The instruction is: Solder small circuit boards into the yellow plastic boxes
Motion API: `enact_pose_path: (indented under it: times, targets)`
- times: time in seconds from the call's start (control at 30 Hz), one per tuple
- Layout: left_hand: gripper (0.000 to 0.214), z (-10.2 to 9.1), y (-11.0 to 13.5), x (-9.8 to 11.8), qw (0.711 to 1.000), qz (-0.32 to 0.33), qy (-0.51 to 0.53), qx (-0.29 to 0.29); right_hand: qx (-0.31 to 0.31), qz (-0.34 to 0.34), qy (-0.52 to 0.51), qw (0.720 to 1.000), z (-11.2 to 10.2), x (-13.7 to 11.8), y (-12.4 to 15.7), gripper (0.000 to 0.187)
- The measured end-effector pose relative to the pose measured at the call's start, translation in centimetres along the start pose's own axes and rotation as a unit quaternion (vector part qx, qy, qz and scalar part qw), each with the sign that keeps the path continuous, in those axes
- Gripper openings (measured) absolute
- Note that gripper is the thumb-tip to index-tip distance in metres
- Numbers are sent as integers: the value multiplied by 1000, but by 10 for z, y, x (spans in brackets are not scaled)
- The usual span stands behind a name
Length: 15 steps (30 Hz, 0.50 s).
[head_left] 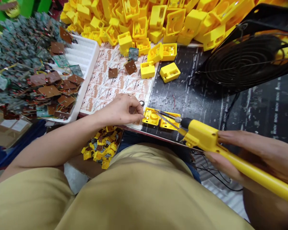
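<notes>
My right hand [261, 147] is wrapped round a yellow soldering gun [204, 134], which points left. Its dark metal tip [169, 115] reaches over two small open yellow plastic casings lying at the front edge of the bench: a left casing [151, 117] with a round pattern of holes, and a right casing [167, 124], partly covered by the tip. At the left casing's left edge, my left hand [121, 110] has thumb and fingers pinched together; anything between them is too small to make out. A small dark ring-shaped part [142, 103] lies just beyond those fingertips.
Yellow casings [139, 27] pile up along the back. Circuit boards [26, 64] heap on a white foam tray [92, 60] at left. A black fan [240, 64] stands at right. Loose brown boards [131, 67] lie mid-bench. Below the edge, a box holds finished-looking yellow pieces [103, 147].
</notes>
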<state>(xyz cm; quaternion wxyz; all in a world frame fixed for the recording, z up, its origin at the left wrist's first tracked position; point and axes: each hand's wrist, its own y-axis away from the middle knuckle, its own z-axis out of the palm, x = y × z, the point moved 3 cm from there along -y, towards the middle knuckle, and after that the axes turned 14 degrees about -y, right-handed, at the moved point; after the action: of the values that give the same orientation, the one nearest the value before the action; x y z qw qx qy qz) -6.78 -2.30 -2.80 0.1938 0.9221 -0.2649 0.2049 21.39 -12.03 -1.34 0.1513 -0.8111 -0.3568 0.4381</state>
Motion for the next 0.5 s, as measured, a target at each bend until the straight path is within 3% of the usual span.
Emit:
enact_pose_path:
  times: [0.1,0.23,0.33,0.5]
  targets:
    - [4,-2,1,8,995,-15,-99,8,-46,-14,-37,998,2,-7,-12,32]
    - [4,-4,-1,19,989,-27,-144,2,-83,-5,-15,996,7,-8,-12,6]
    - [4,-4,-3,22,986,-34,-165,-7,-103,-8,-14,995,8,-9,-10,8]
    - [6,-3,-6,24,984,-23,-174,-1,-66,8,-46,997,6,-18,-23,21]
